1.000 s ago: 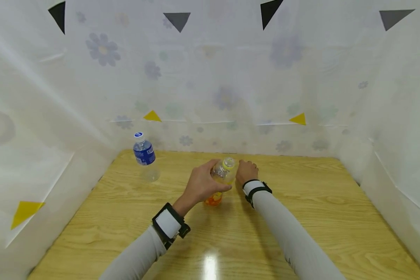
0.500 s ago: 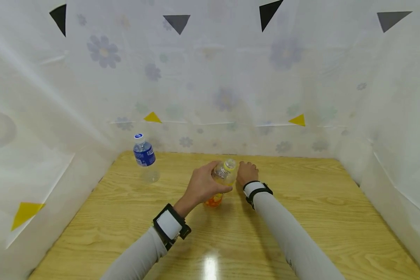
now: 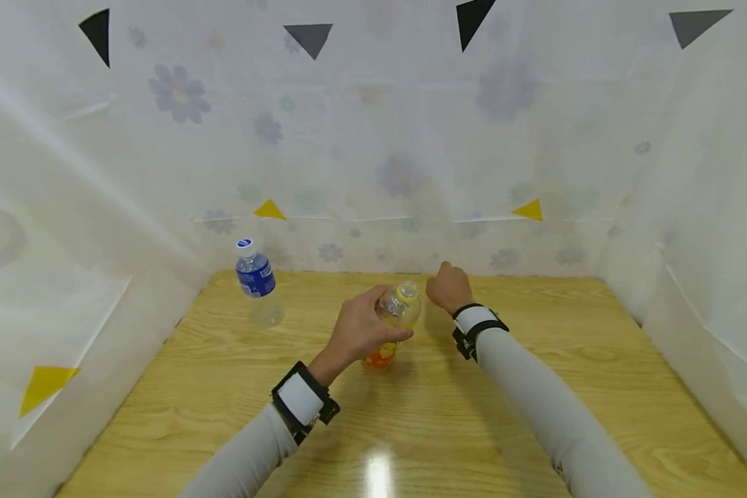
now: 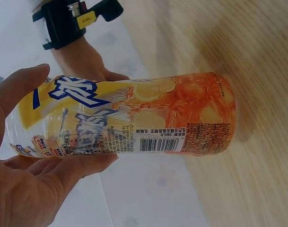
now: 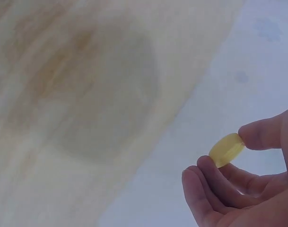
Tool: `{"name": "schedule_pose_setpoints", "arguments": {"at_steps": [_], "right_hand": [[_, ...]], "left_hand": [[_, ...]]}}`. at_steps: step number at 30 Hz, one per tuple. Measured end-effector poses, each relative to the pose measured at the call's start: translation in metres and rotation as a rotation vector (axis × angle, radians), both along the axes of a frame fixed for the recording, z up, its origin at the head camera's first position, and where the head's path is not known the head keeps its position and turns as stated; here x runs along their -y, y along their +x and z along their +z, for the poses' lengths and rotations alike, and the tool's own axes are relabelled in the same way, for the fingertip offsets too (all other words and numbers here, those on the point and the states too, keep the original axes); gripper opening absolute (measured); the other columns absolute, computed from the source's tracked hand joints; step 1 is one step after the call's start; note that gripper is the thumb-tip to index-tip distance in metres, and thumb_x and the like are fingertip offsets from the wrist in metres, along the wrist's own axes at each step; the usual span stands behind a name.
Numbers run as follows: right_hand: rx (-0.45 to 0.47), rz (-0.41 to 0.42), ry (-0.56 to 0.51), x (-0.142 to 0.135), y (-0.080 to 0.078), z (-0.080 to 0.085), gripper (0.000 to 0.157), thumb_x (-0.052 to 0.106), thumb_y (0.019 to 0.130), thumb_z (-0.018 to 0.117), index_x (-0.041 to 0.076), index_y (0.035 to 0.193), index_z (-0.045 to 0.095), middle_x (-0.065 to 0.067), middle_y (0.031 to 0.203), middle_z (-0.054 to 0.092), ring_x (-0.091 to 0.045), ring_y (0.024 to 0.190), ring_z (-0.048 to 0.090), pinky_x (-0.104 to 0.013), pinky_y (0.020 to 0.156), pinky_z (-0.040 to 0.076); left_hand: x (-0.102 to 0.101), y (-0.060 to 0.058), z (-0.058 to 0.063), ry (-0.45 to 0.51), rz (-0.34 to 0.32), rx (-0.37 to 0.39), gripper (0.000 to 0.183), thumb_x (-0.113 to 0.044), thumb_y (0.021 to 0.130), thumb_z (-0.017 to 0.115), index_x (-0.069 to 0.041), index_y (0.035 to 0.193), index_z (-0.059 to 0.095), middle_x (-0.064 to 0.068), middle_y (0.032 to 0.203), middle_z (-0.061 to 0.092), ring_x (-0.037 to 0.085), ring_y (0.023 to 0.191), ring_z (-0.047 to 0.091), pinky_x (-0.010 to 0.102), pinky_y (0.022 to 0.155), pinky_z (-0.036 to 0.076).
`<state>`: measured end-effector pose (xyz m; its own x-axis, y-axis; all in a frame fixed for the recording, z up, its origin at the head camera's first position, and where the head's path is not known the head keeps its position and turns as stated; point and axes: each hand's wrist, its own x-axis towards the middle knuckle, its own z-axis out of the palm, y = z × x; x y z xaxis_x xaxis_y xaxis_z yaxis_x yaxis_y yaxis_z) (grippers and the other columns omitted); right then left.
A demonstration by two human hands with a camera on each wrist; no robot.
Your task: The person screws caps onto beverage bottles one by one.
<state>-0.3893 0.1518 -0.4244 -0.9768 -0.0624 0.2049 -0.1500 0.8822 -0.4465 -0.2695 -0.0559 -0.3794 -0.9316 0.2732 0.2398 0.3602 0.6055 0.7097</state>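
Observation:
My left hand [image 3: 360,328] grips a clear plastic drink bottle [image 3: 400,309] round its upper part. The bottle's sleeve is yellow above and orange below, with a barcode in the left wrist view. Its uncapped clear mouth [image 3: 408,289] has a yellow ring below it and leans slightly right in the head view. To the right and a little farther back, my right hand [image 3: 451,287] is raised over the table. A yellow bottle cap [image 5: 227,150] is pinched between its thumb and fingers in the right wrist view; the head view hides the cap behind the hand.
A clear bottle [image 3: 256,277] with a blue label and white cap stands at the table's back left. The wood-grain table [image 3: 255,394] is bounded by pale flowered sheeting [image 3: 373,138] at the back and sides. Black, grey and yellow triangles are stuck on the sheeting.
My right hand has moved away from the bottle, to the right and slightly back, with the cap. The left hand and its bottle have stayed in place.

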Motion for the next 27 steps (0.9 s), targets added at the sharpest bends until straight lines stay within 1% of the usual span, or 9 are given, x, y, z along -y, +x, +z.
{"name": "schedule_pose_setpoints", "arguments": {"at_steps": [6,11,12,14,17,19,22,24,27], "right_hand": [[-0.046,0.073,-0.015,-0.018,0.014,0.017,0.038,0.013,0.102,0.042,-0.015,0.121,0.06,-0.033,0.1,0.069,-0.043,0.083,0.066,-0.055,0.081,0.055],[0.055,0.082,0.002,-0.027,0.03,0.015,0.033,0.014,0.097,0.051,-0.012,0.115,0.059,-0.026,0.091,0.067,-0.028,0.063,0.058,-0.043,0.064,0.052],[0.076,0.08,0.008,-0.027,0.033,0.015,0.029,0.014,0.095,0.054,-0.01,0.11,0.06,-0.022,0.086,0.065,-0.025,0.061,0.055,-0.039,0.061,0.049],[0.106,0.086,0.021,-0.026,0.038,0.012,0.016,0.013,0.092,0.06,-0.002,0.087,0.06,-0.01,0.068,0.056,-0.018,0.052,0.045,-0.031,0.052,0.04],[0.139,0.114,0.009,-0.024,0.046,0.009,0.032,0.011,0.085,0.065,0.012,0.06,0.046,0.004,0.052,0.035,-0.01,0.043,0.027,-0.025,0.045,0.026],[0.162,0.135,-0.008,-0.023,0.052,0.006,0.042,0.009,0.083,0.066,0.016,0.054,0.037,0.006,0.048,0.026,-0.008,0.042,0.02,-0.025,0.044,0.021],[0.157,0.155,-0.003,-0.022,0.059,0.002,0.026,0.01,0.085,0.067,0.008,0.064,0.053,0.001,0.053,0.044,-0.01,0.044,0.033,-0.026,0.046,0.032],[0.143,0.167,0.017,-0.022,0.062,-0.002,0.014,0.009,0.088,0.066,-0.004,0.083,0.065,-0.011,0.068,0.062,-0.016,0.05,0.049,-0.033,0.053,0.045],[0.116,0.185,0.049,-0.022,0.064,-0.008,0.027,0.006,0.09,0.063,-0.011,0.11,0.069,-0.025,0.1,0.072,-0.029,0.073,0.067,-0.044,0.07,0.057]], "left_hand": [[-0.001,0.0,0.0,0.025,0.002,0.01,0.073,-0.036,0.074,0.09,-0.012,0.137,0.06,0.006,0.118,0.071,0.027,0.101,0.07,0.04,0.083,0.058],[-0.003,0.002,-0.001,0.033,0.007,0.026,0.073,-0.035,0.074,0.09,-0.012,0.136,0.06,0.007,0.119,0.071,0.028,0.103,0.07,0.041,0.085,0.058],[-0.003,0.002,-0.001,0.028,0.007,0.027,0.074,-0.035,0.074,0.09,-0.012,0.137,0.06,0.007,0.12,0.071,0.028,0.103,0.07,0.041,0.085,0.058],[-0.004,0.001,0.0,0.014,0.005,0.024,0.075,-0.036,0.074,0.09,-0.012,0.138,0.059,0.006,0.119,0.071,0.025,0.102,0.069,0.04,0.084,0.058],[-0.004,0.0,0.002,0.009,-0.003,0.01,0.074,-0.036,0.075,0.09,-0.012,0.138,0.059,0.006,0.117,0.071,0.022,0.099,0.069,0.037,0.082,0.058],[-0.004,0.001,0.003,0.015,-0.005,0.01,0.074,-0.035,0.075,0.09,-0.013,0.138,0.059,0.006,0.116,0.071,0.022,0.098,0.069,0.037,0.081,0.058],[-0.004,0.002,0.004,0.019,-0.003,0.012,0.074,-0.034,0.074,0.091,-0.013,0.138,0.059,0.006,0.117,0.071,0.022,0.098,0.069,0.037,0.081,0.058],[-0.004,0.002,0.004,0.017,-0.004,0.014,0.075,-0.034,0.074,0.091,-0.013,0.139,0.059,0.006,0.117,0.071,0.022,0.098,0.069,0.037,0.081,0.058],[-0.005,0.002,0.005,0.012,-0.002,0.011,0.076,-0.035,0.074,0.091,-0.013,0.139,0.059,0.006,0.116,0.071,0.022,0.098,0.069,0.037,0.08,0.058]]}}
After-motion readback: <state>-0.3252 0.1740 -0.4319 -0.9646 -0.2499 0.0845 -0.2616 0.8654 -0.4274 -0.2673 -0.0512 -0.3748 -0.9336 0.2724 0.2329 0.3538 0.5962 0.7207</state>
